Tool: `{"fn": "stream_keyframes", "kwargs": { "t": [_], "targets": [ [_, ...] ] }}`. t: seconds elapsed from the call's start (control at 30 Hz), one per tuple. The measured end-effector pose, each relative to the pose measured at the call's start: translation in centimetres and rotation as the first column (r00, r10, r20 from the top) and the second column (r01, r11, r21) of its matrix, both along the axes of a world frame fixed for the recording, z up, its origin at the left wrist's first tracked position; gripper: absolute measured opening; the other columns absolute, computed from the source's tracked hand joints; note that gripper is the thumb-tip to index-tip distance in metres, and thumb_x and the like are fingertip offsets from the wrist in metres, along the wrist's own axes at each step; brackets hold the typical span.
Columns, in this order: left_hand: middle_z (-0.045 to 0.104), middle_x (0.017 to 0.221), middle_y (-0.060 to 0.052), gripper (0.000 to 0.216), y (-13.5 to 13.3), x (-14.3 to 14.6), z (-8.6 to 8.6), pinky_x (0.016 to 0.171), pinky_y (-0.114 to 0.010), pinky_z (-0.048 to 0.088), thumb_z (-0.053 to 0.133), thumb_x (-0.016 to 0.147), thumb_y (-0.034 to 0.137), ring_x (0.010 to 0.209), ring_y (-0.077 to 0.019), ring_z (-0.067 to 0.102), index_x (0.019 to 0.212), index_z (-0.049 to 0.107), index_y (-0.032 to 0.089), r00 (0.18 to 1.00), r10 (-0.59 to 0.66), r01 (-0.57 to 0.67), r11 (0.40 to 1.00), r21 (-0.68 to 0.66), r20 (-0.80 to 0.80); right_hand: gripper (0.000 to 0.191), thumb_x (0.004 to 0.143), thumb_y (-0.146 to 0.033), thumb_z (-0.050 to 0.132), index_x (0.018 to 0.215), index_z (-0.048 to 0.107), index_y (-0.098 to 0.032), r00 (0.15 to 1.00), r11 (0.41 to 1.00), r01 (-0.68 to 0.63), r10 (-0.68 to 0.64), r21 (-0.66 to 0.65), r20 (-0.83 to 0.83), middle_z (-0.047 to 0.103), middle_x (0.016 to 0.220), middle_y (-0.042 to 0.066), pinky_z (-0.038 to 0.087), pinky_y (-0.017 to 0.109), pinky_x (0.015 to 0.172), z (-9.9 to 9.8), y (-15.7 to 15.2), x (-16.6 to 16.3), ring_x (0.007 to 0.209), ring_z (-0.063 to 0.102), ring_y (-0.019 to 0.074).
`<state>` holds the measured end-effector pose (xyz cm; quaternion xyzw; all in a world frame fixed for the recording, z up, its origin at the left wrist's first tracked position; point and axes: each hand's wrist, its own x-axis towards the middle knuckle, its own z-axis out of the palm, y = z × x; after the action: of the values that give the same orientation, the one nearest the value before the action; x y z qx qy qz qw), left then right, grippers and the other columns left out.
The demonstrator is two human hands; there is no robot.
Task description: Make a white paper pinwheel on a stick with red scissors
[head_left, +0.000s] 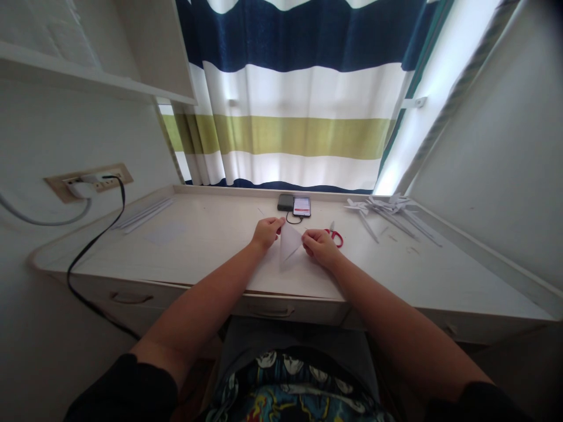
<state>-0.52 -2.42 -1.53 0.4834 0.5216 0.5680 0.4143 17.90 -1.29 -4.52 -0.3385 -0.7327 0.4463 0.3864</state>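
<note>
A white sheet of paper (289,245), folded to a triangle shape, is held up over the front middle of the desk. My left hand (267,232) pinches its upper left corner. At the right corner, my right hand (320,245) grips it between thumb and fingers. A pair of scissors (336,237) with red handles lies just beyond my right hand, partly covered by it. Behind the paper, a phone (302,206) with a lit screen lies beside a dark box-shaped device (285,203), and a short black cable (294,221) curves in front of them.
Several folded paper pinwheel-like pieces on long sticks (391,205) are heaped at the right back of the desk (220,240). White paper strips (147,214) lie at the left. A black cord (94,240) hangs from the wall socket (90,183) over the desk's left edge.
</note>
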Motion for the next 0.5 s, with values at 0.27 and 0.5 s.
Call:
{"fn": "stream_keyframes", "kwargs": {
  "t": [0.27,0.5],
  "targets": [
    [0.062,0.083,-0.002,0.022,0.32,0.00,-0.14,0.062,-0.026,0.050,0.058,0.090,0.033,0.069,-0.0114,0.058,0.092,0.062,0.011,1.000,0.016,-0.016,0.999,-0.048,-0.001,0.024,0.092,-0.034,0.056,0.103,0.060,-0.012,1.000,1.000,0.000,0.000,0.017,0.026,0.063,0.093,0.004,0.054,0.028,0.064,0.25,-0.21,-0.06,0.074,0.061,0.0130],
    [0.064,0.096,-0.005,0.023,0.47,-0.09,-0.15,0.069,-0.031,0.053,0.058,0.089,0.032,0.080,-0.0143,0.061,0.100,0.062,0.012,0.996,0.004,0.003,0.997,-0.075,0.088,0.024,0.092,-0.034,0.056,0.102,0.060,-0.012,0.999,1.000,-0.010,0.009,0.016,0.031,0.063,0.092,0.003,0.054,0.028,0.063,0.39,-0.38,-0.07,0.073,0.061,0.0129]
  ]
}}
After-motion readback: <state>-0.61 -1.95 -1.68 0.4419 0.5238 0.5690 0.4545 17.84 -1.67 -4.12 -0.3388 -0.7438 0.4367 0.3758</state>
